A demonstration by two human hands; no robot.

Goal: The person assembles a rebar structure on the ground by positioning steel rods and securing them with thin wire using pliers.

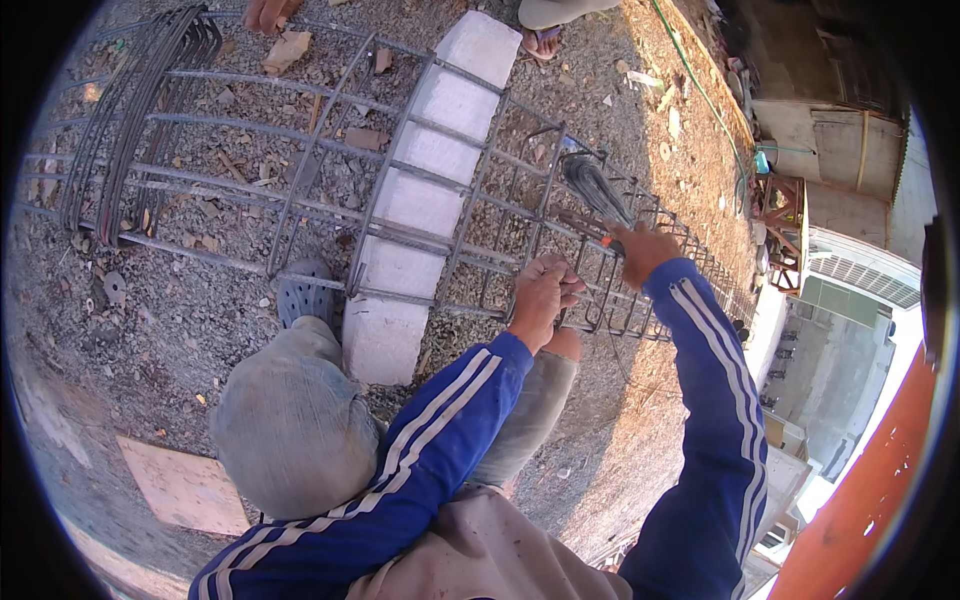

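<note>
A long cage of steel rebar [480, 198] with square stirrups runs across in front of me, resting over a pale concrete beam [440, 130]. My right hand [645, 254] is closed above its right part, around the end of a looped bundle of dark tie wire [592, 183]. Against the same fingers lies a slim dark tool with an orange patch, perhaps pincers [582, 226]. My left hand [545, 296] is beside the near bars, its fingers curled in; whatever is between them is too small to make out.
Several stirrups [150, 120] hang bunched at the cage's left end. Another person's hand [268, 14] and foot [541, 42] show at the far side. Gravel and broken stones cover the ground; a board [182, 484] lies lower left. A green hose [690, 75] runs at the right.
</note>
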